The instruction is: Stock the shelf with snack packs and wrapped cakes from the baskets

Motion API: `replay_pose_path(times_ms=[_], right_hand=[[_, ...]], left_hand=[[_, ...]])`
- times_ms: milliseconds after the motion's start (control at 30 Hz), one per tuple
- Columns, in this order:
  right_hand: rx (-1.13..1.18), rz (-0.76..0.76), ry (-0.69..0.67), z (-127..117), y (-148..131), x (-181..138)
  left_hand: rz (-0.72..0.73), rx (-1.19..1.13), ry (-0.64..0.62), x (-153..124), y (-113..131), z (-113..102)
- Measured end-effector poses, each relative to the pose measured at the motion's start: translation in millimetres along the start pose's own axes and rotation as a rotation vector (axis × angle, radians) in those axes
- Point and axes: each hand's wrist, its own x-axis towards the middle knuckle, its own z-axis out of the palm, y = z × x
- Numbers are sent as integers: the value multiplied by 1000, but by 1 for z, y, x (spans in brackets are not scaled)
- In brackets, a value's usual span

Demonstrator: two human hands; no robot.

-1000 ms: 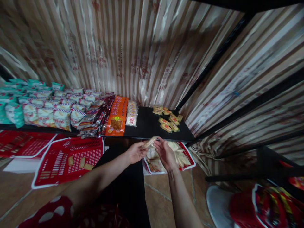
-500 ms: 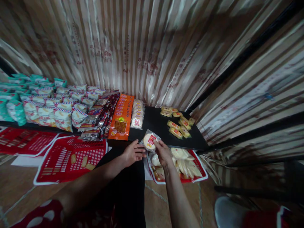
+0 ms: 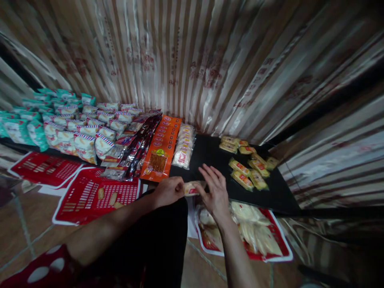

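My left hand (image 3: 168, 191) pinches one end of a small clear packet with a round pale cake and red label (image 3: 192, 188), held edge-on at the front of the black shelf (image 3: 210, 154). My right hand (image 3: 214, 191) touches the packet's other end with thumb and forefinger, its other fingers spread. Directly below my right hand a red basket (image 3: 282, 256) on the floor holds several more pale packets (image 3: 252, 224). A row of the same round cake packets (image 3: 183, 146) lies on the shelf just beyond my hands.
The shelf carries orange packets (image 3: 160, 148), dark foil packets (image 3: 135, 146), white and teal snack bags (image 3: 75, 130) at left, and yellow bars (image 3: 246, 168) at right. Flat red baskets (image 3: 90, 194) lie on the tiled floor at left. Striped foil sheeting covers the walls.
The packet has gone from flat and face-up to edge-on between both hands. My right hand's fingers have opened out. The view has swung right and nearer the shelf.
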Motion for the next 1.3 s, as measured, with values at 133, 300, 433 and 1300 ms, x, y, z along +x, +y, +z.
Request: replay_pose_path(times_ms=[133, 300, 433, 1300], right_hand=[[141, -60, -342, -9, -1, 6], [443, 355, -257, 15, 3, 4], [779, 649, -78, 44, -7, 14], [-41, 513, 3, 81, 22, 61]], left_hand=[[121, 154, -60, 8, 7, -9], [41, 99, 89, 16, 5, -13], [85, 159, 326, 10, 2, -14], [38, 528, 104, 19, -25, 21]])
